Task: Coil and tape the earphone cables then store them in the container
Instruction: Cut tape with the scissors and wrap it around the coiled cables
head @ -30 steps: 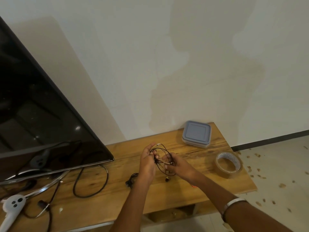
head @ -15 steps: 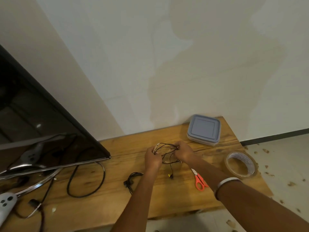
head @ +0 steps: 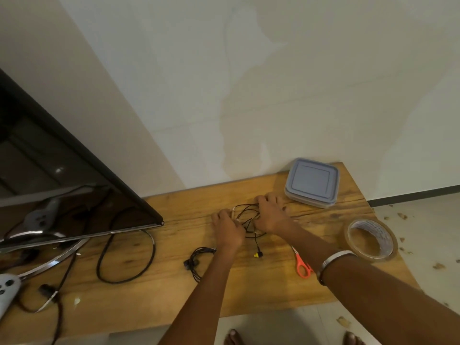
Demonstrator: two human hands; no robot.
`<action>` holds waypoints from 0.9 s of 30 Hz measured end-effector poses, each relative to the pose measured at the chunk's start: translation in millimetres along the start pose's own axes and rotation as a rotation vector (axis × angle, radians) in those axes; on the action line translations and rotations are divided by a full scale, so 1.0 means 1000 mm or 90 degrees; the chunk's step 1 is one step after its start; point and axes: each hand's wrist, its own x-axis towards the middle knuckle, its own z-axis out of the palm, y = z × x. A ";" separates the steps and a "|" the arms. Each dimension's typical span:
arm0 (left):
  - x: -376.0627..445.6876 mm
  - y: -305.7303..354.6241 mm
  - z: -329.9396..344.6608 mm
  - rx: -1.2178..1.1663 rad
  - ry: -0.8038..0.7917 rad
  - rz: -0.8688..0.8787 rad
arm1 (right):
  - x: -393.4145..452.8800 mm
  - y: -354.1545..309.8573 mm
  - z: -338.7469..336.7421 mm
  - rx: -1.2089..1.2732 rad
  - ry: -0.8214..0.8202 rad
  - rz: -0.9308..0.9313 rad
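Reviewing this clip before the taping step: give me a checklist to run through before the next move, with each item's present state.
1. Both hands on the cable: ok. Left hand and right hand hold the cable.
2. Coil tidy enough to tape: not ok, loops loose, one end hangs toward the table.
3. Tape within reach: ok, at the right.
4. Scissors at hand: ok, partly under the right forearm.
5. Container open: not ok, lid on.
6. Second cable coiled: cannot tell.

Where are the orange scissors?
In the head view, the scissors lie on the wooden table, right of centre, beside the right forearm, with the tape roll further right.
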 end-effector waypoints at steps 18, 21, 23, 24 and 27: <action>-0.069 0.048 0.018 -0.001 -0.023 0.096 | -0.075 0.089 -0.058 0.010 0.193 -0.006; -0.091 0.066 0.034 0.019 -0.061 0.126 | -0.096 0.109 -0.064 0.000 0.226 0.033; -0.107 0.076 0.046 0.002 -0.090 0.134 | -0.112 0.119 -0.066 -0.006 0.251 0.071; -0.114 0.080 0.053 -0.016 -0.108 0.133 | -0.119 0.123 -0.066 -0.018 0.256 0.095; -0.129 0.086 0.068 -0.036 -0.150 0.134 | -0.135 0.134 -0.061 -0.037 0.254 0.144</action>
